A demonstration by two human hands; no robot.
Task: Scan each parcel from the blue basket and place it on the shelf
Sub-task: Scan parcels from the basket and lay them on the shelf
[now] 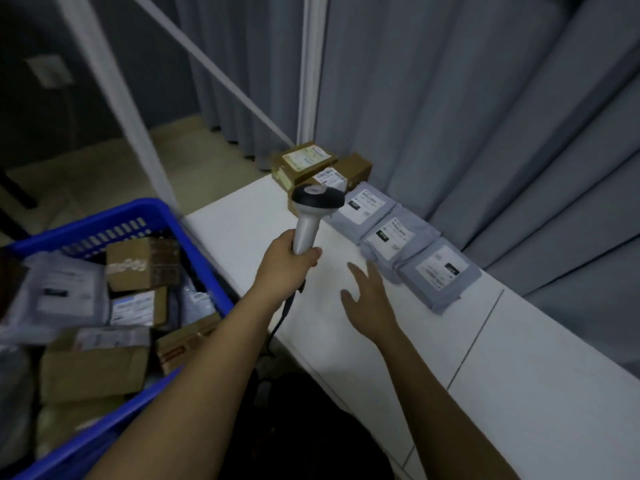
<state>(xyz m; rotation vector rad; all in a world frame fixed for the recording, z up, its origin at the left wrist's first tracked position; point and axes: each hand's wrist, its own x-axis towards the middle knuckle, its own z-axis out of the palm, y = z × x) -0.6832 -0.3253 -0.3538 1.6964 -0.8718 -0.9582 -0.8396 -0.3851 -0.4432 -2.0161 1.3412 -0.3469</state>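
Note:
My left hand (285, 259) grips the handle of a white and black barcode scanner (313, 211), its head held upright over the white shelf (519, 368). My right hand (369, 294) hovers open above the shelf, empty, just left of three grey mailer parcels (438, 271) lined up along the back edge. Brown cardboard parcels (306, 161) are stacked at the shelf's far end. The blue basket (204, 265) at lower left holds several boxes and mailers, among them a taped brown box (140, 263).
Grey curtains (485, 98) hang right behind the shelf. A white metal frame post (121, 98) and a diagonal brace stand between basket and shelf. The scanner's black cable (282, 317) hangs down at the shelf's front edge. Beige floor shows beyond the basket.

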